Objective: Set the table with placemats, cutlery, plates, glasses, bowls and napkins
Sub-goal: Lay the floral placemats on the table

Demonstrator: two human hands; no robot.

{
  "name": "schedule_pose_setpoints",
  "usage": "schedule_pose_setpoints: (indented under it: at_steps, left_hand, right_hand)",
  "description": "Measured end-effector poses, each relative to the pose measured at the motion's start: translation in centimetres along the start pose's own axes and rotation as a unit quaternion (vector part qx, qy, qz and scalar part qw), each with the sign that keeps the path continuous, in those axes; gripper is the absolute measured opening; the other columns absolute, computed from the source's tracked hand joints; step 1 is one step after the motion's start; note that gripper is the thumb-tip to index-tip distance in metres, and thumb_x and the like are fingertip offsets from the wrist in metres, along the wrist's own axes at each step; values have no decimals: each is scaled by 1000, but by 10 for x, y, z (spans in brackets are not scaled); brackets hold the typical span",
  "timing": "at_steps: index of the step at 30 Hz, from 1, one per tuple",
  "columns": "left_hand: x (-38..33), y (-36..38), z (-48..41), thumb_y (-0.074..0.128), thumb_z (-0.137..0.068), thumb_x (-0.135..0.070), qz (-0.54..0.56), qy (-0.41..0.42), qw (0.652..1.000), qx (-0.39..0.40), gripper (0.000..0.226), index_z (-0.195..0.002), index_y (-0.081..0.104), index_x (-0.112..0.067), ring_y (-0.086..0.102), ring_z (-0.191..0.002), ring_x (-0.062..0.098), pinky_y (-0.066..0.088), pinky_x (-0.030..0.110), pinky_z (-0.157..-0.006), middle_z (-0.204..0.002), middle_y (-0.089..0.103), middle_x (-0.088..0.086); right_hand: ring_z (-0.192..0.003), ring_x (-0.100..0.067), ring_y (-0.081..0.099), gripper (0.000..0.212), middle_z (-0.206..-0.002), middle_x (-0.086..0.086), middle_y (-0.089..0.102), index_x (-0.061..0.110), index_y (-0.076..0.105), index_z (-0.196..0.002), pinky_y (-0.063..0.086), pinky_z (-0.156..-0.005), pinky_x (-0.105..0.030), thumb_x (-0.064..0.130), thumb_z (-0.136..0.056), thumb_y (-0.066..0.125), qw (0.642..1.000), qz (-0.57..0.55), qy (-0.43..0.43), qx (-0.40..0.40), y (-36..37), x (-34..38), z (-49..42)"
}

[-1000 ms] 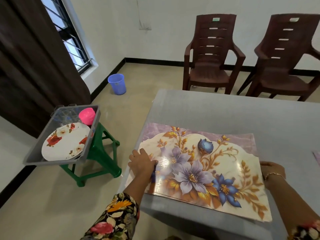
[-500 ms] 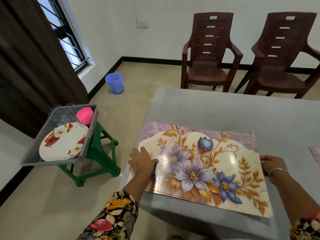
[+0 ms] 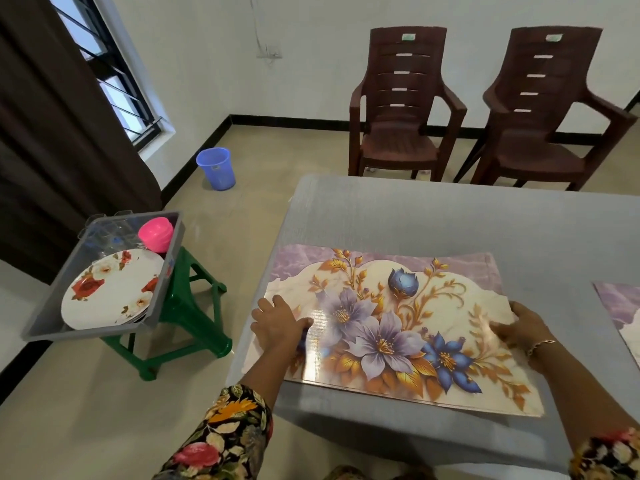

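1. Edges and room: The grey-covered table point(image 3: 450, 220) lay bare from the centre out to 12 o'clock. A glossy rectangular floral placemat point(image 3: 398, 327) sat at the table's 7 o'clock corner, its left short edge close to the table's left edge and its near long edge just inside the near edge.
2. Orientation: The mat's long axis ran from 9 to 3 o'clock, with the right end dipping slightly toward 4. Its purple band lay along the far side at 12 o'clock.
3. Grip: The left hand point(image 3: 277, 327) rested palm-down on the mat's 9 o'clock end, fingers relaxed and clasping nothing. The right hand point(image 3: 523, 329) held the 3 o'clock short edge with the thumb on top; the fingertips could not be made out.
4. Surroundings:
   - At 9 o'clock a green plastic stool point(image 3: 187, 306) carried a grey tray point(image 3: 166, 265) holding a white floral plate point(image 3: 110, 292) and a pink plastic cup point(image 3: 156, 233).
   - A blue bucket point(image 3: 216, 168) stood at 10 o'clock.
   - Two brown plastic chairs point(image 3: 398, 109) point(image 3: 540, 109) stood at 12 to 1 o'clock.
5. Obscured: A second placemat point(image 3: 620, 313) at 3 o'clock was cut off by the frame. Clear items at the tray's far end were indistinct.
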State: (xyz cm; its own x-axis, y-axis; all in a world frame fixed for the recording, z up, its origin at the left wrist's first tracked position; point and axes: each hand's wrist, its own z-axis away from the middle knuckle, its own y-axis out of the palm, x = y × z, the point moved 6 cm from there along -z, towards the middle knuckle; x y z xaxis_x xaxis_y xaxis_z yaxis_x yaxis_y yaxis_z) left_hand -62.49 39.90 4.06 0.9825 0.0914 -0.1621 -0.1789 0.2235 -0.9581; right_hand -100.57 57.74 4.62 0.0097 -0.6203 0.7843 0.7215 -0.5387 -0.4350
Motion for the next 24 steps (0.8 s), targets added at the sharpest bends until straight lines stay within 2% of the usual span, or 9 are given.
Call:
schedule_pose_setpoints:
  at_steps: [3,7,9,10,11,13,16,21,24]
  left_hand:
    - [5,-2,-5,58,-84,-53,78,-19,997,10,65,-128,41,-8,44,-119,30,43,37,-92,-130,40,15]
    - [16,-1,-24,64,-80,-54,211,-14,976,43,63,-117,54,-4,46,-115,34,39,32,-83,-121,52,19]
    - [23,0,-37,74,-65,-56,349,-29,935,63,73,-112,57,-4,54,-109,36,46,37,-90,-114,60,17]
    - [28,-3,-43,77,-57,-56,414,-41,907,59,78,-112,57,-4,59,-105,35,49,44,-91,-110,63,17]
    - [29,-9,-44,80,-59,-49,472,-43,878,67,73,-111,57,-4,61,-100,34,51,47,-89,-107,65,16]
    - [23,-28,-41,75,-75,-15,573,-13,812,109,36,-105,62,-1,64,-88,31,54,42,-81,-93,69,14]
    - [19,-52,-43,64,-79,6,645,38,751,134,15,-90,64,-3,66,-69,25,56,33,-67,-72,72,5]
    - [22,-58,-32,66,-73,5,665,65,733,128,29,-100,65,-5,66,-76,26,53,41,-77,-83,73,6]
    - [23,-54,-23,63,-75,11,653,44,746,126,27,-97,64,-4,62,-80,30,51,41,-79,-81,71,7]
  right_hand:
    - [-71,-30,58,37,-89,-17,63,2,52,-120,51,-54,-30,-11,-86,52,998,-59,-9,22,-4,-1,6]
    - [-53,-10,66,33,-63,4,71,11,52,-114,53,-44,-22,-1,-84,59,977,-197,-42,65,-10,5,21]
    - [-61,-10,69,44,-71,4,73,12,57,-104,56,-50,-25,21,-67,80,965,-230,-76,95,-11,14,26]
    - [-64,-10,69,37,-74,4,73,15,59,-101,57,-53,-25,20,-70,78,960,-242,-98,103,-13,20,27]
    - [-66,-10,69,22,-76,4,73,17,58,-100,57,-55,-25,8,-82,66,953,-255,-123,110,-15,27,27]
    - [-68,-9,70,36,-76,5,73,17,61,-97,58,-58,-24,-11,-91,38,946,-263,-141,125,-19,35,25]
    - [-72,-9,70,53,-79,6,74,22,74,-84,58,-61,-25,-11,-91,34,940,-273,-156,133,-23,50,27]
    - [-70,-15,71,53,-75,-1,74,19,76,-74,59,-62,-28,-14,-89,38,939,-267,-137,165,-18,47,25]
    - [-81,-25,68,12,-78,-9,71,11,72,-74,58,-57,-27,2,-79,66,957,-203,-120,168,-11,40,30]
